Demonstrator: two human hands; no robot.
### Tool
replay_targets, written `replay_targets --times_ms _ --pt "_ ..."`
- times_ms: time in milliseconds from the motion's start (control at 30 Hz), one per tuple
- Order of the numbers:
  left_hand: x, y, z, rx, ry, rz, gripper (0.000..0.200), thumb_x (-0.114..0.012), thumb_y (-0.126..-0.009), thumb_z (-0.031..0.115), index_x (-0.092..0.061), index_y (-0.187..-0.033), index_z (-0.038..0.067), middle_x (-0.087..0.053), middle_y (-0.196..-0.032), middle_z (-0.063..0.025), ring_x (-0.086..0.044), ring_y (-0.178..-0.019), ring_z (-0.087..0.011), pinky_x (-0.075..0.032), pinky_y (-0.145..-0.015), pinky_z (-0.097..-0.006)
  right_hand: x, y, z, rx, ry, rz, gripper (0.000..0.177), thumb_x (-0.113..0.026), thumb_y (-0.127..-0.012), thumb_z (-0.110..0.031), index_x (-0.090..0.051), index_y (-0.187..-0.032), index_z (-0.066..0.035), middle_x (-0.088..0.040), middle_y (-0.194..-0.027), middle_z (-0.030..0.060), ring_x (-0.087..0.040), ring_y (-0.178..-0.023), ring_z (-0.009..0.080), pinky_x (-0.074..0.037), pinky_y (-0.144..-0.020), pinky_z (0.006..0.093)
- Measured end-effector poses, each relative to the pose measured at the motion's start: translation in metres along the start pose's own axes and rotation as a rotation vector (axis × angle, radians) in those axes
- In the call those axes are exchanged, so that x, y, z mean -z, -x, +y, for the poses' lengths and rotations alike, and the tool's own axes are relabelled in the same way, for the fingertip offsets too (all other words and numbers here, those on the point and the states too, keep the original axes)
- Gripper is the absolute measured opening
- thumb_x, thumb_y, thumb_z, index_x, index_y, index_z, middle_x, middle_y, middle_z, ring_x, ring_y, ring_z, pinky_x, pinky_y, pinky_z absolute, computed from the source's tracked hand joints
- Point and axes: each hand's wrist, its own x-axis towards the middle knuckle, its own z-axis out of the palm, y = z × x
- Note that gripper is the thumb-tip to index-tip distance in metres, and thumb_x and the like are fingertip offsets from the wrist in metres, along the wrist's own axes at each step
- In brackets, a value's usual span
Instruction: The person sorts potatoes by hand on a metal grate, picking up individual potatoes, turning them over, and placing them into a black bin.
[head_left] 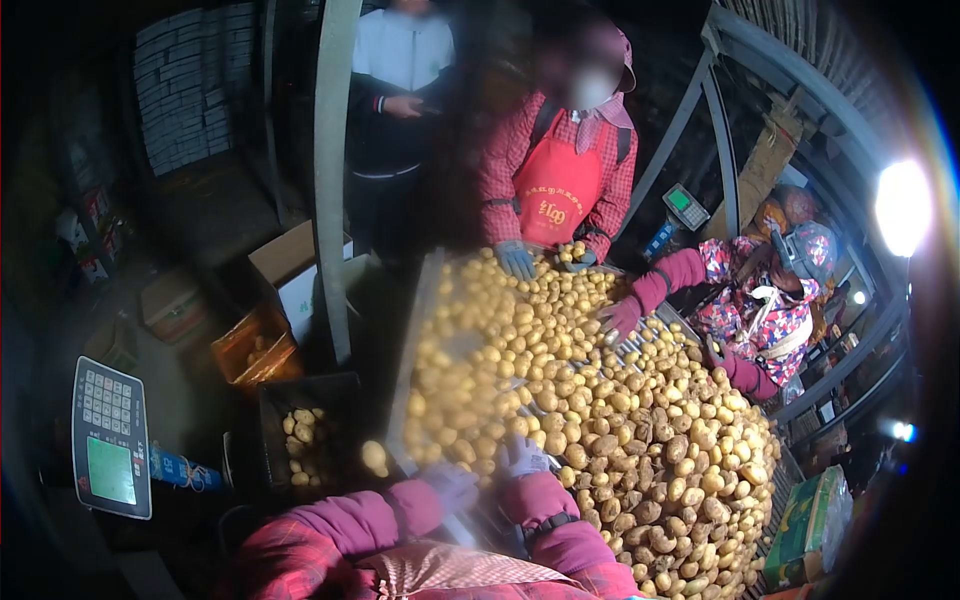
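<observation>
Both of my hands wear pale gloves below purple sleeves, at the near edge of a sorting table [400, 395] heaped with potatoes [640, 460]. My left hand [450, 487] is smeared by motion at the table's near left corner, and its fingers cannot be made out. A single blurred potato [374, 458] is just beyond the table's left edge, between that hand and a dark crate [345, 392] with several potatoes inside. My right hand [523, 457] reaches onto the near side of the heap, fingers stretched out among the potatoes, with nothing visibly gripped.
Across the table a person in a red apron [560, 190] has gloved hands on potatoes. At right another person's purple glove [622, 318] reaches in. A scale display [110, 440], an orange-lined box [255, 345] and a metal post [333, 180] stand left. A green carton [800, 525] sits right.
</observation>
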Motion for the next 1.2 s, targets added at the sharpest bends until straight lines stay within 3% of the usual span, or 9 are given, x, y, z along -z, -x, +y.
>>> replay_targets --times_ms 733,867,1200 --pt "-0.001 0.002 0.003 0.044 -0.003 -0.004 0.036 -0.048 -0.085 0.040 -0.061 -0.102 0.011 -0.064 -0.097 -0.0101 -0.060 -0.091 -0.0298 -0.045 -0.080 -0.0436 -0.005 -0.004 0.008 0.018 0.017 -0.022 0.037 -0.046 -0.086 -0.039 -0.048 -0.117 -0.019 -0.055 -0.108 0.0244 -0.055 -0.097 0.0413 -0.044 -0.084 0.0506" --pt "0.018 -0.004 0.010 0.055 -0.019 -0.115 0.037 -0.048 -0.085 0.041 -0.061 -0.103 0.012 -0.064 -0.096 -0.0097 -0.060 -0.090 -0.0293 -0.046 -0.078 -0.0437 0.000 -0.002 0.002 -0.019 0.029 -0.037 0.038 -0.046 -0.085 -0.039 -0.048 -0.118 -0.019 -0.054 -0.109 0.0246 -0.054 -0.098 0.0413 -0.043 -0.085 0.0504" --pt "0.006 -0.001 0.005 0.058 0.009 -0.025 0.034 -0.049 -0.084 0.038 -0.062 -0.103 0.012 -0.064 -0.093 -0.0097 -0.061 -0.087 -0.0294 -0.046 -0.076 -0.0437 -0.005 -0.003 0.007 -0.011 0.018 -0.005 0.038 -0.046 -0.085 -0.040 -0.049 -0.117 -0.019 -0.053 -0.109 0.0255 -0.054 -0.098 0.0420 -0.044 -0.084 0.0507"
